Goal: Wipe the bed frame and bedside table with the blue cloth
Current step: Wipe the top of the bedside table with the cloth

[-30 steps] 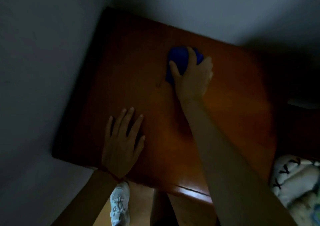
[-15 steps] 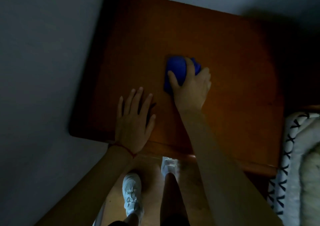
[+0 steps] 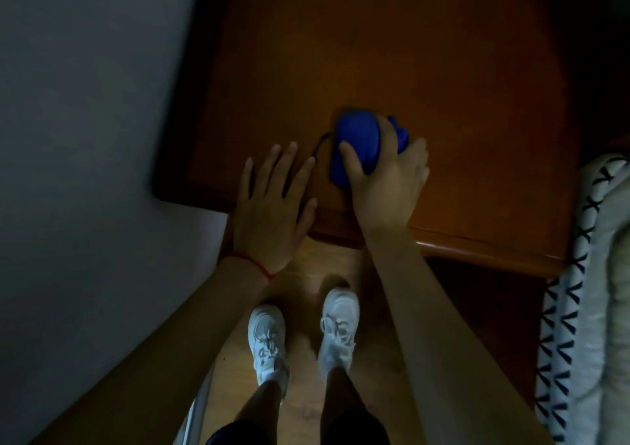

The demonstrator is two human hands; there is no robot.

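Note:
The bedside table (image 3: 426, 52) has a dark orange-brown wooden top that fills the upper middle of the head view. A bunched blue cloth (image 3: 356, 141) lies on it near the front edge. My right hand (image 3: 388, 179) grips the cloth from behind, thumb on its left side and fingers curled over the right. My left hand (image 3: 272, 206) rests flat with straight, spread fingers on the table's front left edge, just left of the cloth. A red string circles my left wrist.
A grey wall (image 3: 85, 138) runs along the table's left side. White bedding with a dark cross-stitch pattern (image 3: 579, 308) lies at the right. My two white shoes (image 3: 303, 335) stand on the wooden floor below the table's front edge.
My right hand has drawn the blue cloth toward the table's front edge. My left hand has slid back to that edge. The view has tipped down, showing both shoes.

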